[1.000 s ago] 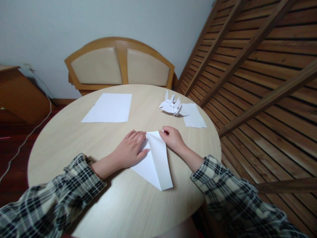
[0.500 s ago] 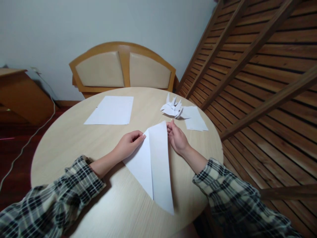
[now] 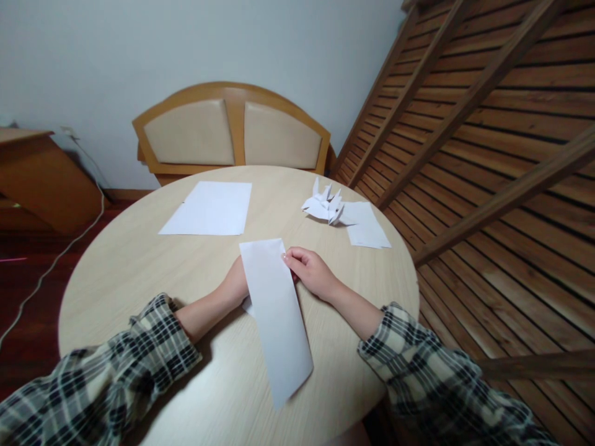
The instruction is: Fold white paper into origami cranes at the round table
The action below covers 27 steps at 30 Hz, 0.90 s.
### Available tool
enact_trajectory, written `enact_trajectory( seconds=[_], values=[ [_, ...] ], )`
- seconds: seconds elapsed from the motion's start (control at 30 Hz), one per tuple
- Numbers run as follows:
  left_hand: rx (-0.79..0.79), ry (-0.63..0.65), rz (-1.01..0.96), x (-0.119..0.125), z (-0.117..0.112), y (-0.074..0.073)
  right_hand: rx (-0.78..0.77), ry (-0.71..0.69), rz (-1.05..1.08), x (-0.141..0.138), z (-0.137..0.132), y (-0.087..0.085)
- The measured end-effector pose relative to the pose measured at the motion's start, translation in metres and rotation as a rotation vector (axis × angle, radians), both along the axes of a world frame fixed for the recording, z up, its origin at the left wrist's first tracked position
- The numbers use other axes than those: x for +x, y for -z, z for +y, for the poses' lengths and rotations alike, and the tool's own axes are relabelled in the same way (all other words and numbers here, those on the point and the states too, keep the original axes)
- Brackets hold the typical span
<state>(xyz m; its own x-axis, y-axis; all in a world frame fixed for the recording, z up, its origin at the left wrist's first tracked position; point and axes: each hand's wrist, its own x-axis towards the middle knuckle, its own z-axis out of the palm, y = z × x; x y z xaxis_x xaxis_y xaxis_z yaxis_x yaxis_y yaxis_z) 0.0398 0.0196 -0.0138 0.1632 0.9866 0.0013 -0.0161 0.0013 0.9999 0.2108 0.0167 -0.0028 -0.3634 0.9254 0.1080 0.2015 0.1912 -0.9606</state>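
Note:
A folded white paper sheet (image 3: pixel 276 313) is lifted over the middle of the round wooden table (image 3: pixel 139 272), tilted toward me. My right hand (image 3: pixel 312 273) pinches its upper right edge with closed fingers. My left hand (image 3: pixel 236 285) lies behind the sheet; its fingers are hidden by the paper. Both sleeves are plaid.
A flat white sheet (image 3: pixel 209 208) lies at the far left of the table. Several folded paper figures (image 3: pixel 324 204) sit on loose sheets (image 3: pixel 367 226) at the far right. A wooden chair (image 3: pixel 231 132) stands behind the table. Slatted wooden panels (image 3: pixel 488 142) run along the right.
The paper, first flat on the table under both hands, has been lifted and swung left over my left hand, which is now covered. My right hand moved left with it.

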Motion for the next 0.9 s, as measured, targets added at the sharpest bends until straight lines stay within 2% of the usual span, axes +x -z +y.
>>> enact_trajectory(
  seconds=[0.13,0.2,0.27,0.33,0.4,0.47,0.7,0.9],
  values=[
    [-0.210,0.053,-0.240,-0.009,0.008,-0.015,0.122,-0.065,-0.043,0.005,0.000,0.000],
    [-0.194,0.084,-0.284,-0.017,0.012,-0.025,0.138,-0.120,-0.072,0.007,0.001,0.000],
    [-0.149,0.152,-0.172,-0.024,0.012,-0.032,0.149,-0.187,-0.101,0.009,0.001,0.001],
    [-0.052,0.225,0.064,-0.029,0.010,-0.037,0.158,-0.258,-0.128,0.011,0.002,0.002],
    [0.014,0.304,0.264,-0.031,0.006,-0.038,0.149,-0.319,-0.150,0.013,0.003,0.003],
    [0.051,0.381,0.367,-0.032,0.003,-0.038,0.130,-0.361,-0.175,0.015,0.004,0.002],
    [0.091,0.592,0.424,-0.037,0.003,-0.036,0.061,-0.509,-0.266,0.018,0.001,-0.006],
    [0.076,0.655,0.451,-0.038,0.004,-0.036,0.055,-0.561,-0.284,0.018,0.000,-0.005]
  ],
)
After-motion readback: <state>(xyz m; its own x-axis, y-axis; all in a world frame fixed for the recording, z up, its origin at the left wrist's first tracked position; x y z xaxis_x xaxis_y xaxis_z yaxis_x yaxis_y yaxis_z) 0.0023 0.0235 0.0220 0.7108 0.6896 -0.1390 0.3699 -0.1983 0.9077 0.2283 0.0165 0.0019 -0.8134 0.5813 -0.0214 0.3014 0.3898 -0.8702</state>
